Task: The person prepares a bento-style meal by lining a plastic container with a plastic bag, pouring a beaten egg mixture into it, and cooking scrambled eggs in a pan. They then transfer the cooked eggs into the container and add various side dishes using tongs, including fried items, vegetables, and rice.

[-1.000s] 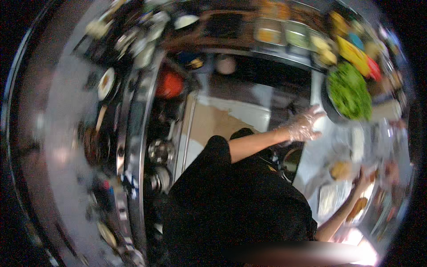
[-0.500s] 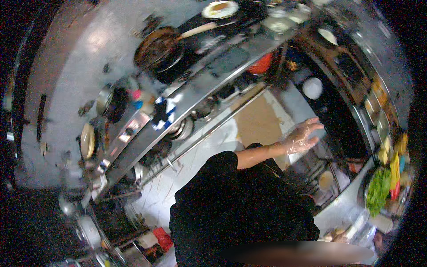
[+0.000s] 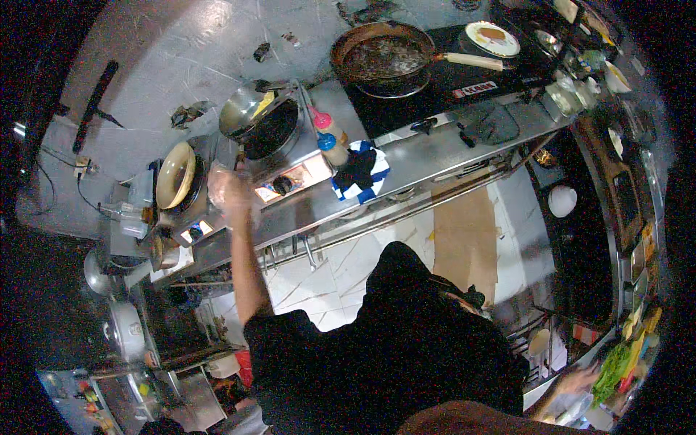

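My left hand (image 3: 230, 192), in a clear thin glove, reaches over the front of the stove counter. Motion smears its fingers, so I cannot tell whether it grips anything. It is between a wok (image 3: 243, 112), which has something yellow inside, and a cream-coloured round pan (image 3: 175, 176) to its left. A control knob (image 3: 282, 185) lies to the hand's right. What may be my right hand (image 3: 573, 386) is a blurred shape at the lower right, near clear plastic and green leaves (image 3: 613, 371); its fingers cannot be made out.
Squeeze bottles with pink (image 3: 321, 120) and blue (image 3: 328, 142) caps stand beside a blue-and-white checked cloth (image 3: 361, 172). Farther right are a large brown frying pan (image 3: 384, 54) and a white plate (image 3: 492, 39) with brown food. Cardboard (image 3: 464, 243) covers part of the tiled floor.
The view has swung toward the stove counter. My left hand has moved from the dark shelving on the right to the pans on the left.
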Motion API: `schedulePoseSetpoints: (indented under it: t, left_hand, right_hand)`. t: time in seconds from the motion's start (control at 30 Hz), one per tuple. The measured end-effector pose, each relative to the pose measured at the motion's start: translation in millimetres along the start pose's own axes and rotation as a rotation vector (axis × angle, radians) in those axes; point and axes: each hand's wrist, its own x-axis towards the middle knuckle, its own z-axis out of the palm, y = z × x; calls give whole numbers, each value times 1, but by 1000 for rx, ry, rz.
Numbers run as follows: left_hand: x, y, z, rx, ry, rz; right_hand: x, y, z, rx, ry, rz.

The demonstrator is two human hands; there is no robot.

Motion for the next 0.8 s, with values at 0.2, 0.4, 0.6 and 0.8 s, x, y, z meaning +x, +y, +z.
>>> schedulePoseSetpoints:
  t: [0.2,0.4,0.6,0.8]
  left_hand:
    - [34,-40,36,-1464,-1092,-1155]
    - [-10,-72,78,-1935,-1076,-1352]
    - [9,-49,57,-2056,-1099,-1464]
    - [22,-81,4,-1951,-1159,-1245]
  right_hand:
    - [126,-85,19,275,93,-143]
    - [272,-238,-66,751,24,-308]
    - [333,-345,-160,1112,43,-435]
    - [359,-432,-266,1400,94,-667]
